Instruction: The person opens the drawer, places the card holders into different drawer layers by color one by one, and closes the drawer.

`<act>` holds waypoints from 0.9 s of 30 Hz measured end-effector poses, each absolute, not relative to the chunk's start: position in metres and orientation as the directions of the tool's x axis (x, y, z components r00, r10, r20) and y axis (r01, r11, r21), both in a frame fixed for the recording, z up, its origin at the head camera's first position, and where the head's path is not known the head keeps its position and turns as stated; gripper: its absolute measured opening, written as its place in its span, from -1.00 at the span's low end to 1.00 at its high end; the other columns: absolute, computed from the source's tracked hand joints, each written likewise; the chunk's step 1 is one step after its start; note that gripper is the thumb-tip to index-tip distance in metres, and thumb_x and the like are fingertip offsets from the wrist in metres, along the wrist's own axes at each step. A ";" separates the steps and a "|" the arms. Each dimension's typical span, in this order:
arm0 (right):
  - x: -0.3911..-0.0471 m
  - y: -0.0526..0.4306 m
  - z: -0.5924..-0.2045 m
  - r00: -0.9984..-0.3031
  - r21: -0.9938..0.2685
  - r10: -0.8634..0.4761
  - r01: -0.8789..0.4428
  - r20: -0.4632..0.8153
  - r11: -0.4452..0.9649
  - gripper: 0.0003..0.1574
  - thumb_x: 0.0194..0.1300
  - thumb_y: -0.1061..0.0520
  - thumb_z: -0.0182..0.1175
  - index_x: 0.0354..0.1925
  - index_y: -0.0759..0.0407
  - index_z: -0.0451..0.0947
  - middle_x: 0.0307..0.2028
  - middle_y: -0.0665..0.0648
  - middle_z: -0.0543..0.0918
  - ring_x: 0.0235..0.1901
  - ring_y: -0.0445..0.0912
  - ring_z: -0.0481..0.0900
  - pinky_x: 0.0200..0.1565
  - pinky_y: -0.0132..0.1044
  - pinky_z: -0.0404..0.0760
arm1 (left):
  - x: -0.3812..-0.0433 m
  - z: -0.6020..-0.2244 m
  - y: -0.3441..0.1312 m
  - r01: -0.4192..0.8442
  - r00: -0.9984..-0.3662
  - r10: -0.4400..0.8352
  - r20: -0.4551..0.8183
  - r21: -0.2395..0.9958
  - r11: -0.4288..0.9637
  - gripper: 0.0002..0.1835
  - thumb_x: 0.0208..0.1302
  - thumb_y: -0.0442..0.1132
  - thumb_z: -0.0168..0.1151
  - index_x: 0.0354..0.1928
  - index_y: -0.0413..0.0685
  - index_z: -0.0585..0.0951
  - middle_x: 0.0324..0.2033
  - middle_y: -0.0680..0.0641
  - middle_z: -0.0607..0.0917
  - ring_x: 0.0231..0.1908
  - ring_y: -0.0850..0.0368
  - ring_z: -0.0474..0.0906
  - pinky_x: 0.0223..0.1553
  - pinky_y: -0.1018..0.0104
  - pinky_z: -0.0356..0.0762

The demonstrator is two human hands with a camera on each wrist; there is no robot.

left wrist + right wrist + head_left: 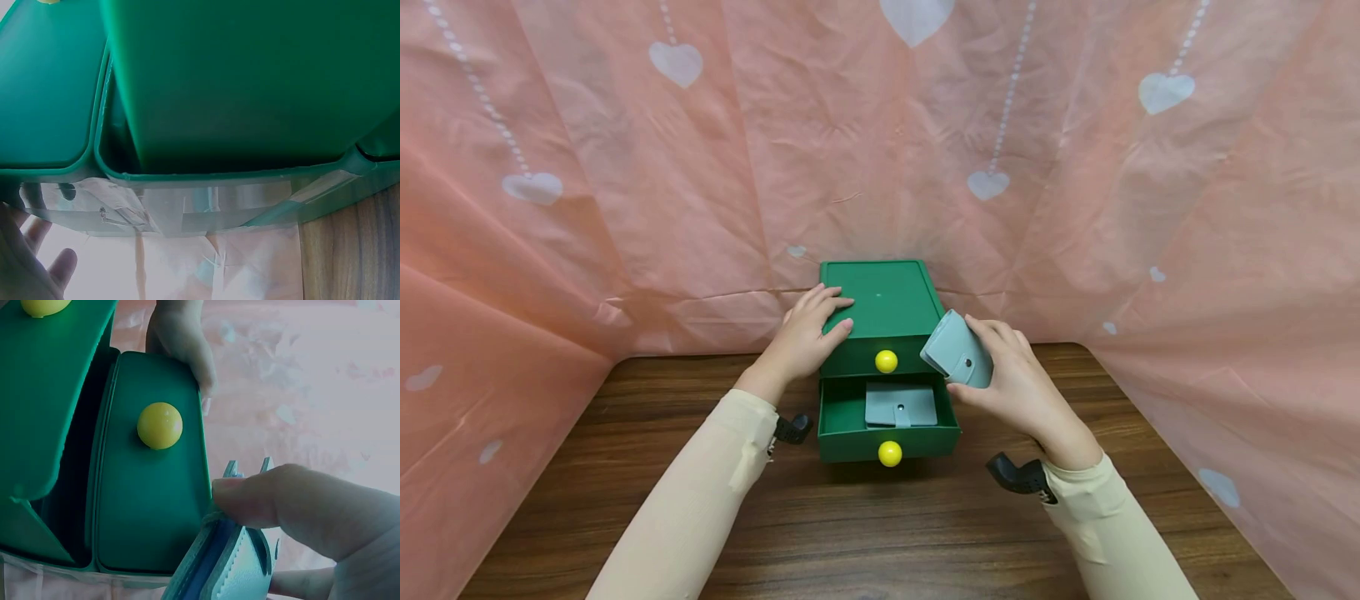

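Observation:
A green two-drawer box [880,300] stands at the back of the table, its lower drawer [842,408] pulled out and its upper drawer [850,357] closed. Inside the lower drawer lies a light blue-grey wallet [880,404] with a snap strap. My right hand [1018,387] pinches a second wallet [966,354] of the same kind, tilted, at the box's front right corner; in the right wrist view this wallet [244,569] shows its edge below the thumb. My left hand [801,337] rests on the box's left top edge, fingers spread.
Each drawer front carries a round yellow knob [886,361]. The box stands close to a pink curtain [865,167] with white hearts, which encloses the dark wooden table [880,533]. Dark camera mounts [1018,475] sit at both wrists.

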State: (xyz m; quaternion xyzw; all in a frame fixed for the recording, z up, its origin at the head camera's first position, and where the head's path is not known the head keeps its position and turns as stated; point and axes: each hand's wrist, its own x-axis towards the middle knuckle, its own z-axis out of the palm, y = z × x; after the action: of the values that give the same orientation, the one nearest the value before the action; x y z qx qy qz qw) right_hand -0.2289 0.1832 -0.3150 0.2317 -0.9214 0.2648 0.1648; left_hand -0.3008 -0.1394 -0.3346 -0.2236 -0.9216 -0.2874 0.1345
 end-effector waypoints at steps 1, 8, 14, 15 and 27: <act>-0.229 0.182 -0.315 -0.837 -0.411 -0.347 -0.519 0.423 0.750 0.18 0.04 -0.05 0.53 0.50 0.18 0.20 0.30 0.22 0.37 0.16 0.16 0.31 0.01 0.03 0.46 | -0.301 -0.335 -0.139 0.489 -0.864 0.335 0.377 0.469 0.735 -0.46 0.54 0.16 -0.09 0.42 0.12 0.42 0.49 -0.02 0.23 0.55 0.03 -0.15 0.41 -0.26 -0.09; -0.231 0.178 -0.316 -0.819 -0.393 -0.422 -0.562 0.389 0.728 0.21 0.01 -0.05 0.53 0.51 0.17 0.19 0.31 0.19 0.37 0.20 0.11 0.29 0.05 0.02 0.45 | -0.302 -0.335 -0.140 0.489 -0.864 0.333 0.377 0.471 0.735 -0.47 0.54 0.14 -0.08 0.41 0.12 0.42 0.49 -0.02 0.23 0.55 0.03 -0.16 0.42 -0.26 -0.10; -0.231 0.178 -0.316 -0.790 -0.366 -0.479 -0.606 0.384 0.706 0.19 0.01 -0.03 0.54 0.50 0.20 0.21 0.31 0.17 0.37 0.20 0.10 0.29 0.05 0.00 0.46 | -0.302 -0.336 -0.139 0.490 -0.863 0.334 0.380 0.467 0.736 -0.46 0.54 0.15 -0.08 0.41 0.12 0.42 0.49 -0.03 0.23 0.55 0.03 -0.15 0.41 -0.26 -0.08; -0.231 0.178 -0.316 -0.787 -0.364 -0.484 -0.610 0.383 0.704 0.19 0.01 -0.03 0.54 0.50 0.20 0.22 0.31 0.17 0.37 0.20 0.10 0.29 0.05 -0.01 0.46 | -0.302 -0.336 -0.139 0.490 -0.863 0.334 0.380 0.467 0.736 -0.46 0.54 0.15 -0.08 0.41 0.12 0.42 0.49 -0.03 0.23 0.55 0.03 -0.15 0.41 -0.26 -0.08; -0.229 0.177 -0.315 -0.753 -0.328 -0.573 -0.657 0.324 0.679 0.18 0.00 -0.05 0.56 0.49 0.15 0.25 0.34 0.13 0.37 0.19 0.05 0.33 0.04 -0.06 0.51 | -0.300 -0.333 -0.139 0.492 -0.862 0.334 0.381 0.474 0.730 -0.46 0.54 0.15 -0.06 0.41 0.11 0.43 0.49 -0.03 0.23 0.55 0.01 -0.16 0.42 -0.26 -0.09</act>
State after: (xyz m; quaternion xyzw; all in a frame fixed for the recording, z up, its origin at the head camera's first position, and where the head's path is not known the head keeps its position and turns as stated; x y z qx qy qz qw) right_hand -0.2293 0.1772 -0.3149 0.3375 -0.9110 0.2160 0.0976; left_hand -0.2999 -0.1386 -0.3335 -0.2245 -0.9202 -0.2905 0.1360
